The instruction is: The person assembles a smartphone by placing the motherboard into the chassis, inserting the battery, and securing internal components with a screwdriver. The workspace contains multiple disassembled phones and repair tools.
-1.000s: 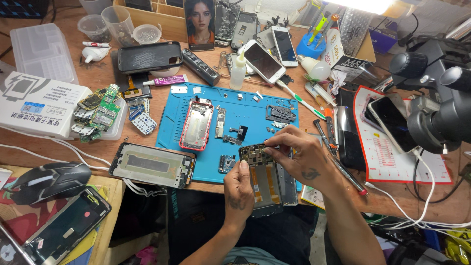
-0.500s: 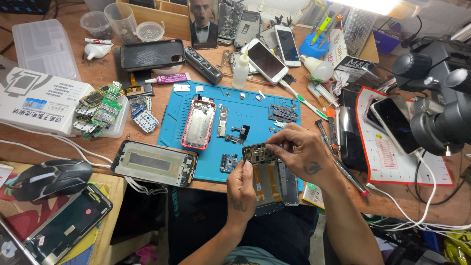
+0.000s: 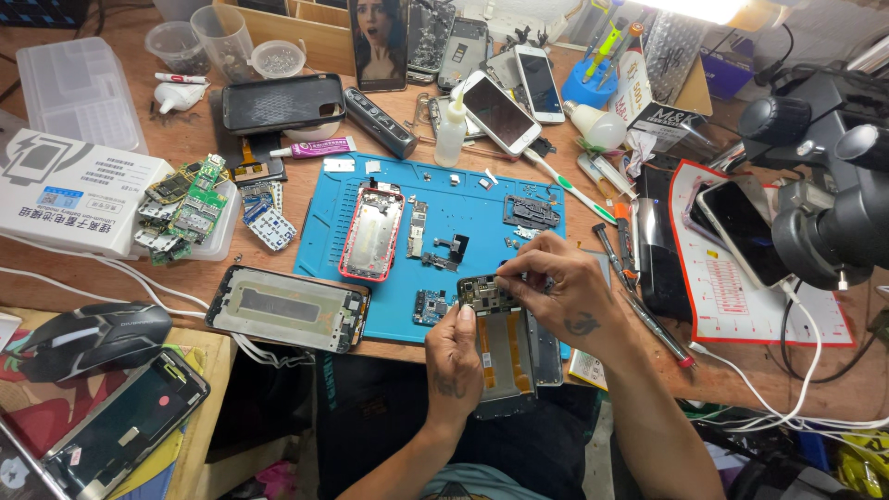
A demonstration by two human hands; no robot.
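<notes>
Board (image 3: 480, 294): small, dark, studded with tiny metal parts, pinched at its near edge by the left hand (image 3: 454, 356) and at its far right corner by the fingertips of the right hand (image 3: 556, 292). Both hands are closed on it. Under it, between the hands, lies an open phone frame (image 3: 509, 356). Beyond the knuckles spreads a blue mat (image 3: 463, 199); left of the left hand, a red phone shell (image 3: 372, 231).
</notes>
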